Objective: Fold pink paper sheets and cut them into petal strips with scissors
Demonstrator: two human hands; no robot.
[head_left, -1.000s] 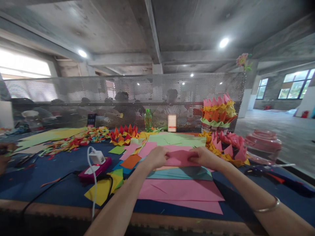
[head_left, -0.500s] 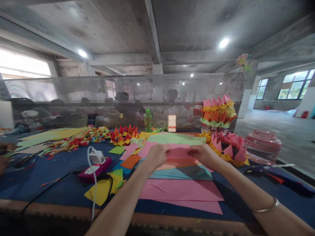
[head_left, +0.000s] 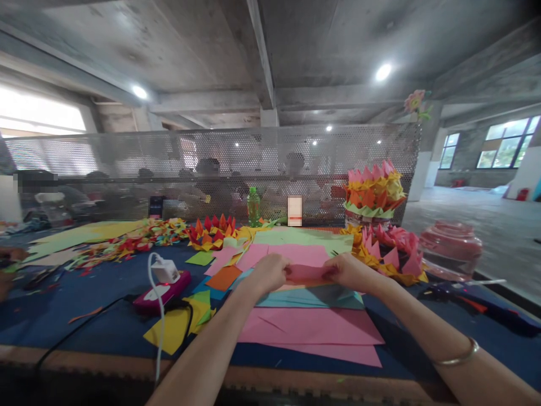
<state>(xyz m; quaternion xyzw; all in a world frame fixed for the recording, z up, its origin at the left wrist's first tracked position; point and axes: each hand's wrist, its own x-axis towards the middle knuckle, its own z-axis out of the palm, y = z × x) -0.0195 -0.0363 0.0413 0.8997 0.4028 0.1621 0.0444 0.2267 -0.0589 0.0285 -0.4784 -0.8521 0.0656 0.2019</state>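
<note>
Between my two hands a pink sheet of paper (head_left: 307,273) is stretched, its near edge bent up into a narrow band. My left hand (head_left: 273,273) pinches its left end, and my right hand (head_left: 344,269) pinches the right end with thumb and fingers. Beneath lie an orange and a blue sheet (head_left: 304,299), fanned over each other. Closer to me are larger pink sheets (head_left: 310,328). A pale green sheet (head_left: 308,238) lies beyond my hands. An orange square (head_left: 226,278) of paper rests left of my left hand.
A magenta power strip (head_left: 163,293) with a white charger stands at left. Folded paper petals (head_left: 393,254), a pink-tinted jar (head_left: 450,251) and a glue gun (head_left: 486,307) lie at right. Behind are a green bottle (head_left: 253,207) and a perforated screen (head_left: 236,152). Another person's hand (head_left: 10,262) shows far left.
Both hands have come slightly toward me with the pink sheet. Its near edge now covers most of the orange sheet, and the pinched band looks narrower.
</note>
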